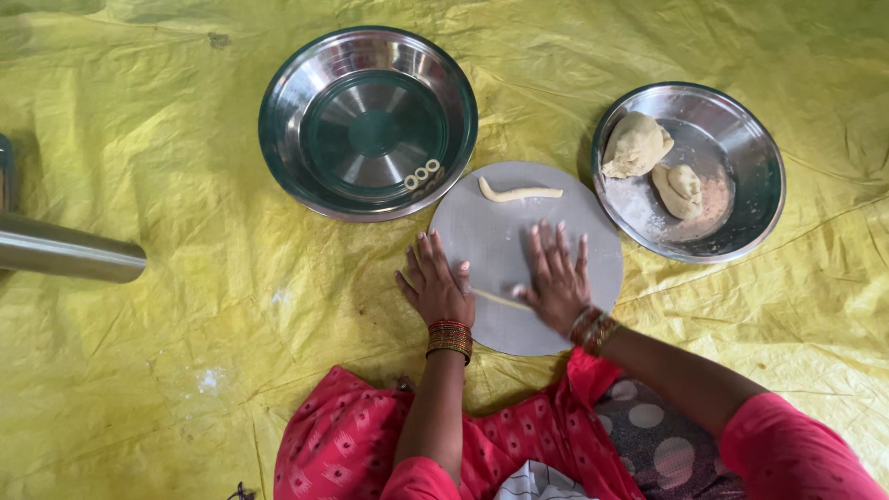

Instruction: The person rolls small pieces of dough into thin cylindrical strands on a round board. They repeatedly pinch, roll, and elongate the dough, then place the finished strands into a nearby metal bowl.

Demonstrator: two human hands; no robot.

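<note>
Both hands (495, 282) spread flat, rolling dough strip (500, 299), round grey board (500, 231), yellow sheet (139, 306)

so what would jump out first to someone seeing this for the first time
The two hands, left hand and right hand, pressed flat on a round grey board at centre, with a thin dough rope under them. Next, the bright yellow sheet under everything. Behind the board sit a big steel bowl holding three small dough rings, and to the right a steel plate with two dough lumps.

Thin dough rope (500, 299) on round board (500, 231)
</note>
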